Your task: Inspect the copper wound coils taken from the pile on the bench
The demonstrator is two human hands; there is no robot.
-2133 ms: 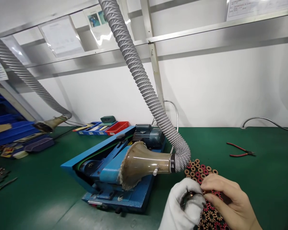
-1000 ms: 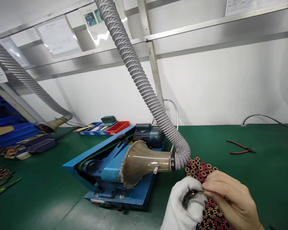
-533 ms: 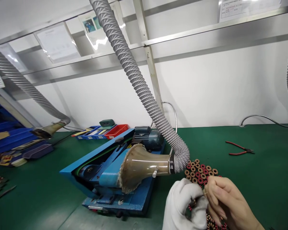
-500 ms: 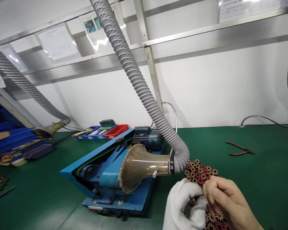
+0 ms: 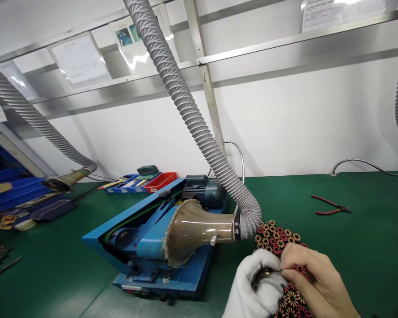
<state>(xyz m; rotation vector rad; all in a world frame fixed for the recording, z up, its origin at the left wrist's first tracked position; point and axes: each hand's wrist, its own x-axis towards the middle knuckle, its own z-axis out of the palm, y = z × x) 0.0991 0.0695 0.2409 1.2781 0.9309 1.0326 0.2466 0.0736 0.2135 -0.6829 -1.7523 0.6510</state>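
My left hand (image 5: 257, 285), in a white glove, is curled round a small dark part (image 5: 264, 274) with a coppery glint; most of it is hidden by the glove. Bare, my right hand (image 5: 313, 276) pinches thumb and forefinger right beside the gloved fingertips. Whatever lies in that pinch is too small to make out. Under and behind both hands, many small toothed rings (image 5: 272, 234), some red and some tan, lie spread on the green table.
Left of my hands stands a blue belt machine (image 5: 152, 247) with a brown suction hood (image 5: 199, 227) on a grey flexible hose (image 5: 199, 119). Red-handled pliers (image 5: 333, 206) lie at the right. Blue and red bins (image 5: 162, 181) stand by the wall.
My right fingers have closed into a pinch against the glove. The gloved hand has tilted slightly, showing more of the part's coppery glint.
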